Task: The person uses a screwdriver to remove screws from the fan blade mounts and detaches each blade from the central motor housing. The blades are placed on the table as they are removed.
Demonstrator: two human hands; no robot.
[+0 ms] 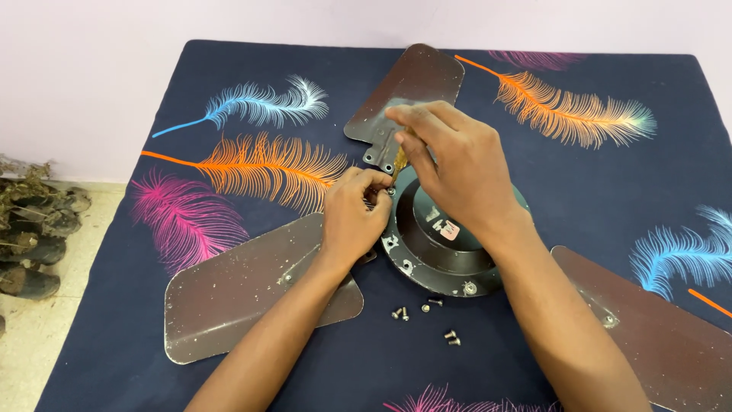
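A dark round ceiling fan motor (pixel 442 244) lies on a navy cloth with coloured feather prints (pixel 595 191). Three brown dusty blades spread from it: one at the back (pixel 412 91), one at the front left (pixel 244 294), one at the right (pixel 656 328). My right hand (pixel 450 164) is closed around a yellow-handled screwdriver (pixel 399 162), its tip pointing down at the motor's rim near the back blade's bracket. My left hand (pixel 352 214) pinches something small at that same spot, right beside the screwdriver tip; what it pinches is hidden by the fingers.
Several loose screws (pixel 423 317) lie on the cloth in front of the motor. A pale wall rises behind the table. Dark shoes and dried plants (pixel 34 236) sit on the tiled floor at the left.
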